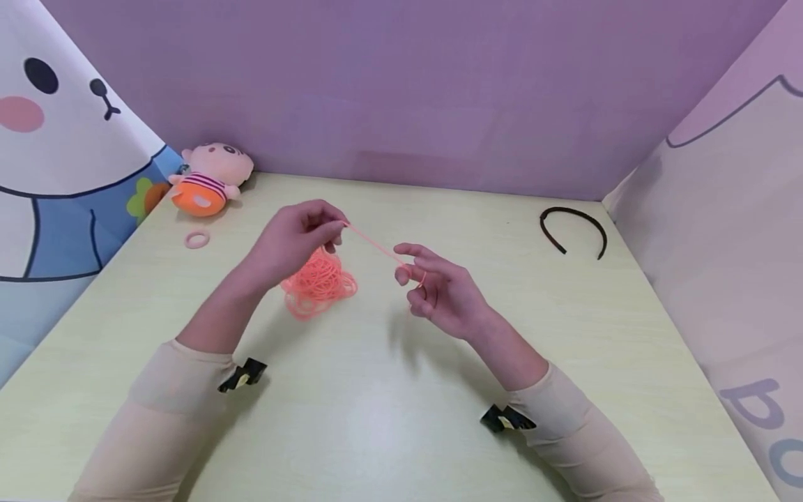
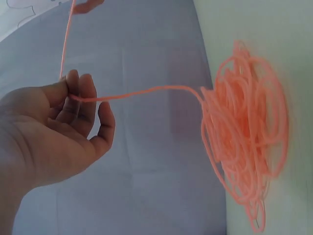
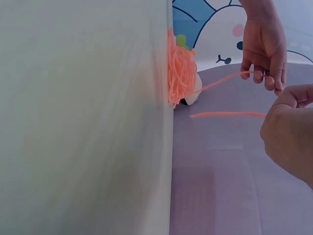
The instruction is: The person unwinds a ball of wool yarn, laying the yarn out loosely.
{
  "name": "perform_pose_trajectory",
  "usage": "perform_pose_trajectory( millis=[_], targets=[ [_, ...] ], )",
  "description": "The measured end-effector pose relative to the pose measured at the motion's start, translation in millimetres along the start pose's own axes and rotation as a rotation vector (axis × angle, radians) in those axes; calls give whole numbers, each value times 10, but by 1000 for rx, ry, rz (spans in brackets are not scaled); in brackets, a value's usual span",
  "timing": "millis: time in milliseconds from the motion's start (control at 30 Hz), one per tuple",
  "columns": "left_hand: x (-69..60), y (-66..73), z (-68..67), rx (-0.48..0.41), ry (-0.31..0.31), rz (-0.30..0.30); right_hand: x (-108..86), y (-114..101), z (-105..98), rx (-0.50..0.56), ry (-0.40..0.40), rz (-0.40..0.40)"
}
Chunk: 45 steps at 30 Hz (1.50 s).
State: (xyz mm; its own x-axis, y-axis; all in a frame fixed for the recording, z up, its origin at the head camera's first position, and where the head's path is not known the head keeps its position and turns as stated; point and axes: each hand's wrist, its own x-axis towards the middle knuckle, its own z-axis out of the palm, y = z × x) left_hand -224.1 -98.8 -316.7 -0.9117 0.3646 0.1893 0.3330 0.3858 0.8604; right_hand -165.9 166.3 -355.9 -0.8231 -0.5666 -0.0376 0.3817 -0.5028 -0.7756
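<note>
A tangled pile of coral-pink yarn [image 1: 321, 280] lies on the table, partly behind my left hand [image 1: 291, 240]. That hand pinches the yarn strand between thumb and fingertips, above the pile; the left wrist view shows the strand [image 2: 139, 92] running from there down to the heap. From the pinch, a taut length [image 1: 376, 246] slants down to my right hand [image 1: 448, 293]. There the yarn loops round the fingers, which are partly bent and hold it. A loose tail [image 3: 227, 114] sticks out from the right hand in the right wrist view.
A plush doll [image 1: 210, 180] in orange shorts sits at the table's back left corner, with a pink ring [image 1: 197, 239] before it. A black headband [image 1: 574, 216] lies at the back right. Purple cloth [image 1: 414, 90] hangs behind the table [image 1: 370, 418].
</note>
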Motion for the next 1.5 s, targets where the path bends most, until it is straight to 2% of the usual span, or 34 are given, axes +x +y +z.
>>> perform_pose_trajectory(
  millis=[167, 333, 600, 800, 933, 1000, 1067, 1133, 1200, 1400, 1500],
  targets=[
    [14, -44, -103, 16, 116, -26, 14, 3, -7, 22, 4, 2],
    [1, -30, -149, -33, 207, -63, 31, 1, -12, 57, 11, -20],
    [4, -14, -170, -95, 271, -85, 29, -3, -29, 86, 49, -59],
    [-3, -40, -226, -69, 325, -170, 38, -2, -48, 96, 95, -86],
    [11, -68, -257, -36, 393, -231, 40, -1, -49, 95, 93, -90],
    [17, -74, -256, -16, 430, -242, 39, -2, -46, 93, 84, -91],
    [20, -78, -242, -3, 435, -230, 37, -1, -42, 95, 68, -89],
    [23, -77, -210, 11, 390, -191, 34, 0, -37, 96, 45, -85],
    [24, -78, -157, 20, 281, -139, 31, 2, -32, 90, 17, -74],
    [4, -67, 107, 39, -212, 57, 12, -2, -16, 11, -103, 5],
    [-27, -86, 245, 30, -405, 128, 1, -3, -10, -48, -176, 37]
  ],
)
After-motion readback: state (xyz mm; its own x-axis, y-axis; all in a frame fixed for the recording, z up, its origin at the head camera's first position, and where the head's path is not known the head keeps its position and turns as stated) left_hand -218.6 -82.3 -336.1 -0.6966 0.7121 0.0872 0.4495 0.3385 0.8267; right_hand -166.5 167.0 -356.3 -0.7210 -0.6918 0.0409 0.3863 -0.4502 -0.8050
